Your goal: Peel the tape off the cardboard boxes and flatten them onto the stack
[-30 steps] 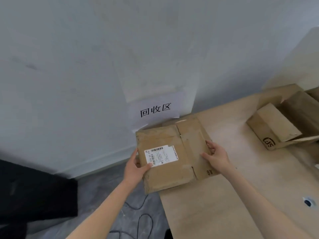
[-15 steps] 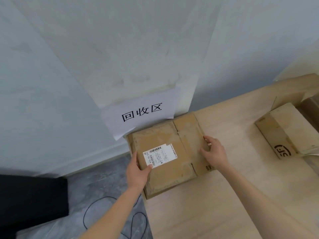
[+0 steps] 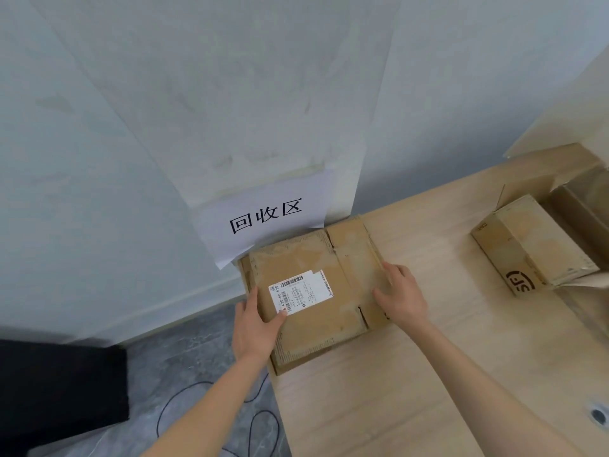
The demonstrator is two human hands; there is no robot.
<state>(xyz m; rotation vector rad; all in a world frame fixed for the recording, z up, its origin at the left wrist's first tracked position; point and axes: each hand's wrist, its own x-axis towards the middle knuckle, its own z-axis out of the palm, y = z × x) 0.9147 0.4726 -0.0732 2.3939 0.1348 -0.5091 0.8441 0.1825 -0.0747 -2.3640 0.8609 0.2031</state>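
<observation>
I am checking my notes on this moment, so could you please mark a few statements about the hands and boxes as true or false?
1. Both hands rest on the flattened box. True.
2. The left hand is at the edge near the white shipping label. True.
3. The right hand holds a strip of tape. False: it lies flat on the cardboard.
4. The SF-marked box is flattened. False: it stands unflattened on the table.

Flattened box [image 3: 313,291] lies flat on the stack [image 3: 280,364] at the table's left corner, white label up. Unflattened box [image 3: 530,249], dark logo on its end, sits well apart to the right.
</observation>
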